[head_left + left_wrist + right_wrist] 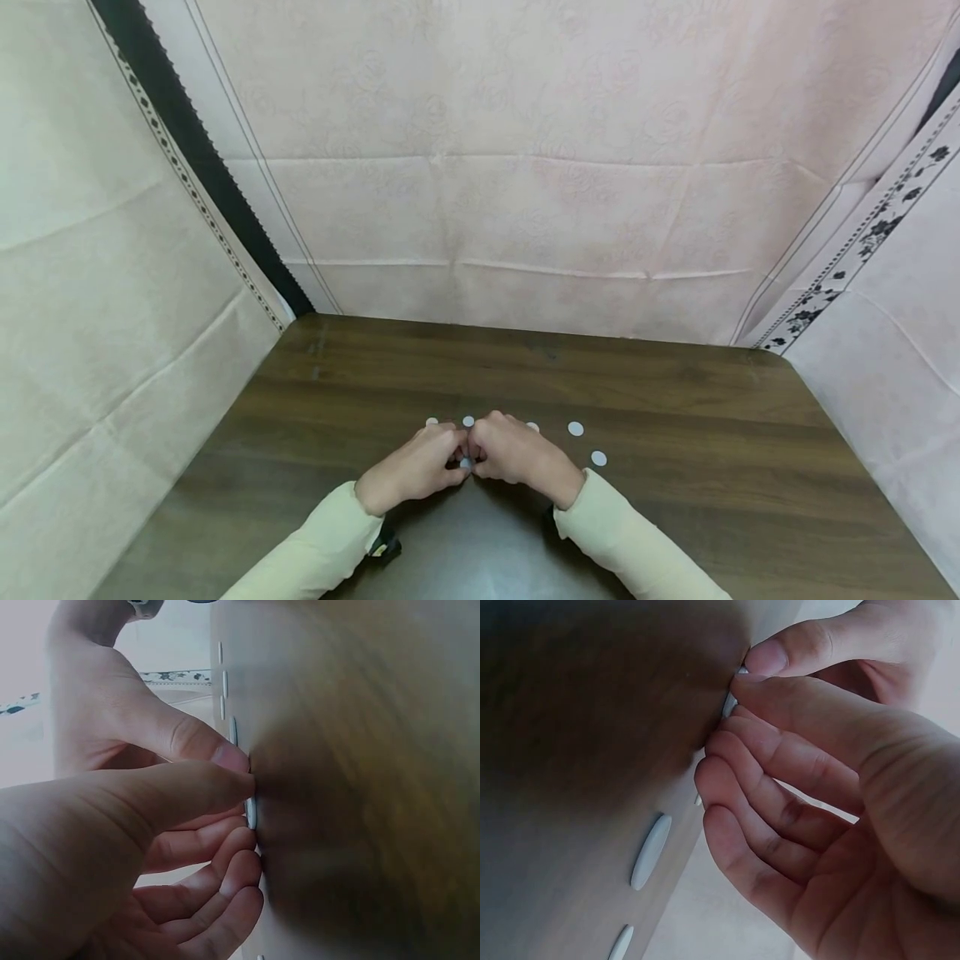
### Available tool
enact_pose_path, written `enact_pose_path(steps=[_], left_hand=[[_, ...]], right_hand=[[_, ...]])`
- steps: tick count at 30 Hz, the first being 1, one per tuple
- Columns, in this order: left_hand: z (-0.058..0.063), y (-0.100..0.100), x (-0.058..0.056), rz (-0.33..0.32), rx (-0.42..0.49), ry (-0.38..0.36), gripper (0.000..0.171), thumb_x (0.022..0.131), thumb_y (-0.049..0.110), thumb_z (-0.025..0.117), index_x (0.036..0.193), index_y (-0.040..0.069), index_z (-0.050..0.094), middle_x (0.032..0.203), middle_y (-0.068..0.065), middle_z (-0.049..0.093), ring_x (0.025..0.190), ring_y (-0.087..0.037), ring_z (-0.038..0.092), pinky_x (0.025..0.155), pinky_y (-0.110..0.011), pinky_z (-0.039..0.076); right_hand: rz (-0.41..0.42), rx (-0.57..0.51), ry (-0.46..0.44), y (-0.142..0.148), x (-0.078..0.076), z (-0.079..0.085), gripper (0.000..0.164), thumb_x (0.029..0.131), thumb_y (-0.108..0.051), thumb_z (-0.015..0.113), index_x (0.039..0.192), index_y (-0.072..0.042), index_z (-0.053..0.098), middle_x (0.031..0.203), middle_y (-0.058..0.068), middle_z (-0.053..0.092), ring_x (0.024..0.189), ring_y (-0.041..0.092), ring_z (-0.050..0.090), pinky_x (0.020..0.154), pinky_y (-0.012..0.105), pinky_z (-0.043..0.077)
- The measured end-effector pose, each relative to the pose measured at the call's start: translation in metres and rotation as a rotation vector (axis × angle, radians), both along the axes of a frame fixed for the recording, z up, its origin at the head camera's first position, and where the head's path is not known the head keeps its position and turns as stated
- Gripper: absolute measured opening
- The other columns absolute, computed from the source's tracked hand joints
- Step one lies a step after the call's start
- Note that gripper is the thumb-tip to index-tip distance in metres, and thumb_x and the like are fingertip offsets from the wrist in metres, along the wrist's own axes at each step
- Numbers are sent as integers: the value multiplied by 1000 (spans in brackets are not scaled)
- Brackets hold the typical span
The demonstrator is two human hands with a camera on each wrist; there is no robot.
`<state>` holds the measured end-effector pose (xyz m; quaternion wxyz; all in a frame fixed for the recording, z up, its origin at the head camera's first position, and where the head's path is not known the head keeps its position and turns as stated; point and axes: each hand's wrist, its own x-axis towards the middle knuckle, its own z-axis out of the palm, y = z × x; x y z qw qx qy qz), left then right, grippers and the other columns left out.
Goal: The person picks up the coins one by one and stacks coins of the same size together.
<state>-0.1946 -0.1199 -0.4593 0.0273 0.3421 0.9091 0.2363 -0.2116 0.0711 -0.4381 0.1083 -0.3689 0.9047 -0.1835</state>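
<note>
A small, flat white disc (466, 463) lies at the tabletop between my two hands, mostly covered by fingertips. My left hand (420, 468) pinches it from the left, thumb on the near side and curled fingers beyond. From the right, my right hand (517, 450) holds the same disc, its thumb close to the left thumb. In the left wrist view the disc (252, 814) shows as a thin edge beneath the thumb tip. The right wrist view has the disc (730, 703) by the thumb tip, with the other fingers curled against the table.
More white discs lie beyond the hands, among them a far-left disc (431, 422), one above the fingers (468, 421), and two at right, a far disc (575, 428) and a nearer disc (598, 458). The brown wooden table (675, 517) ends at pale cloth hangings (525, 208).
</note>
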Motion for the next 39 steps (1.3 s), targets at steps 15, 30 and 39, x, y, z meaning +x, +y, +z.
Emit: enact_pose_path(steps=[15, 30, 39], left_hand=[[1, -3, 8, 3, 0, -30, 13, 91, 8, 81, 90, 8, 69, 85, 0, 63, 78, -3, 52, 67, -19, 47], [-2, -3, 11, -3, 15, -7, 12, 91, 10, 81, 93, 7, 70, 89, -3, 68, 79, -5, 56, 71, -20, 51], [4, -1, 10, -2, -2, -26, 12, 91, 10, 81, 93, 6, 70, 90, -3, 68, 78, -6, 55, 70, -20, 51]], right_hand=[[43, 2, 9, -1, 10, 2, 28, 90, -7, 81, 69, -17, 67, 54, -12, 43, 50, 0, 36, 50, 17, 33], [114, 12, 2, 39, -6, 29, 20, 90, -4, 81, 109, -2, 78, 106, 11, 76, 96, 21, 73, 80, 25, 60], [104, 53, -6, 60, -17, 39, 28, 89, -6, 82, 116, -2, 77, 112, 11, 76, 103, 24, 72, 86, 32, 61]])
